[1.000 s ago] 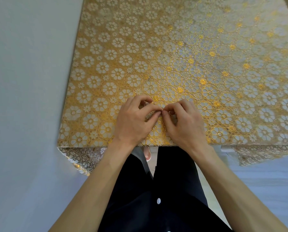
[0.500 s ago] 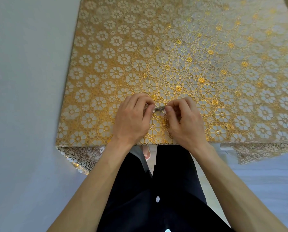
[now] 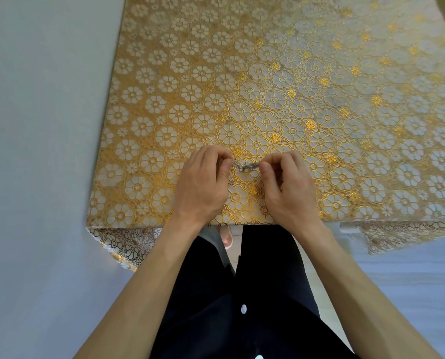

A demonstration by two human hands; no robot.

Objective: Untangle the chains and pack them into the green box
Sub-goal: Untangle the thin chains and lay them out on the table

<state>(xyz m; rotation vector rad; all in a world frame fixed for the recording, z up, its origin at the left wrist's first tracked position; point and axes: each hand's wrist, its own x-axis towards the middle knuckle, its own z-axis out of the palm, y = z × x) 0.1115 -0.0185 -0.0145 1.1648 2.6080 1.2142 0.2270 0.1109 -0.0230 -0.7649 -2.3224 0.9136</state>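
A short stretch of thin silver chains, knotted in the middle, is pulled taut between my two hands just above the table's near edge. My left hand pinches the left end between thumb and fingers. My right hand pinches the right end the same way. The rest of the chains is hidden inside my curled fingers. No green box is in view.
The table wears a gold floral lace-pattern cloth that hangs over the near edge. A pale wall borders the table on the left. My dark trousers and a slippered foot show below the edge.
My hands have drawn apart sideways, from touching fingertips to a gap, and the knotted chains between them have come into view, stretched out.
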